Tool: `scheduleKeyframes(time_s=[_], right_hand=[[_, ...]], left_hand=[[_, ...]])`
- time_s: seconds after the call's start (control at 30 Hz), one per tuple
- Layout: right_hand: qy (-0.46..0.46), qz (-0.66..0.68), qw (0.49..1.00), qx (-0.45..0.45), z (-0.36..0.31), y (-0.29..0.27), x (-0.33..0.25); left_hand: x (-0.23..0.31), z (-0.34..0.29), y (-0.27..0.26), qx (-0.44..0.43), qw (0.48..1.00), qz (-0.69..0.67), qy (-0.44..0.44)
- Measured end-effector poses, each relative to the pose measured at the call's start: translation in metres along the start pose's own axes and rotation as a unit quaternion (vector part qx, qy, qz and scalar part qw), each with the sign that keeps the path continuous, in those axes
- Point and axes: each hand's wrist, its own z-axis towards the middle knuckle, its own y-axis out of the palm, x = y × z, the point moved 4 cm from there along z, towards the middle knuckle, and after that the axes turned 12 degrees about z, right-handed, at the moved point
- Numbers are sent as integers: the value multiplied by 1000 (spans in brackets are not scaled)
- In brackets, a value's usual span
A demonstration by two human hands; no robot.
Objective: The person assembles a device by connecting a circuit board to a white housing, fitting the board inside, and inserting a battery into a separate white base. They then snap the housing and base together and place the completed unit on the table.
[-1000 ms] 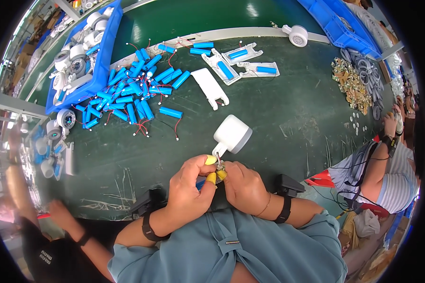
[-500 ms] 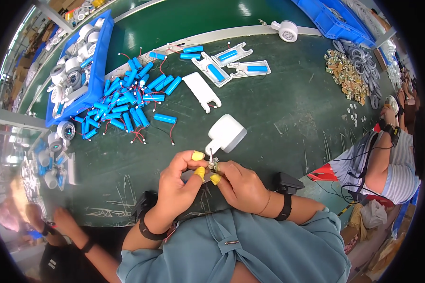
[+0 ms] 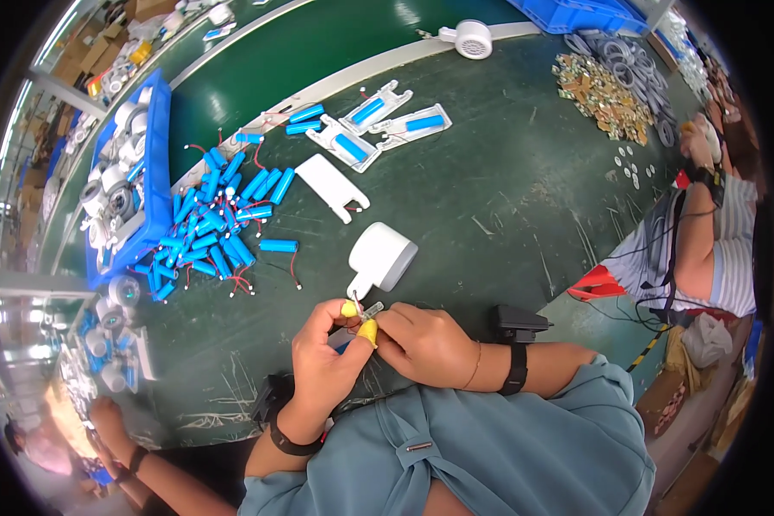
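Note:
My left hand (image 3: pixel 325 351), with yellow finger covers on thumb and forefinger, pinches a small clear-and-whitish part (image 3: pixel 372 310). My right hand (image 3: pixel 432 346) is closed against its right side, fingertips pressed together; what they grip is hidden. Just beyond the fingers a white round-headed fan housing (image 3: pixel 377 251) with a grey rim lies on its side, its short neck pointing at my left fingertips. Something blue and pale shows partly under my left hand, mostly covered.
Blue battery cells (image 3: pixel 211 228) with red wires lie heaped at left, beside a blue crate (image 3: pixel 159 163) of white parts. White handle shells (image 3: pixel 342 148), some holding cells, lie ahead. Circuit boards (image 3: pixel 606 99) and grey rings (image 3: pixel 632 64) are piled far right. Co-workers sit both sides.
The view has turned, shifting the table's things left and, near the left, downward. The small part now sticks up to the right between my fingers; my right fingertips have curled in more.

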Motion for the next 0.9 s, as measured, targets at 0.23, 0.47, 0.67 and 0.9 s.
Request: scheduleKeyframes(time_s=[0.23,0.47,0.67,0.9], right_hand=[[-5,24,999,23,-5,1,4],[9,127,992,6,-3,-8,6],[54,157,986,-14,-4,-8,10],[69,162,983,-55,1,-9,5]], left_hand=[[2,2,2,-8,1000,-13,-10],[-5,3,-5,-4,999,-44,-8],[-2,0,-5,-41,999,-5,-9],[-4,-1,-6,-6,1000,24,8]])
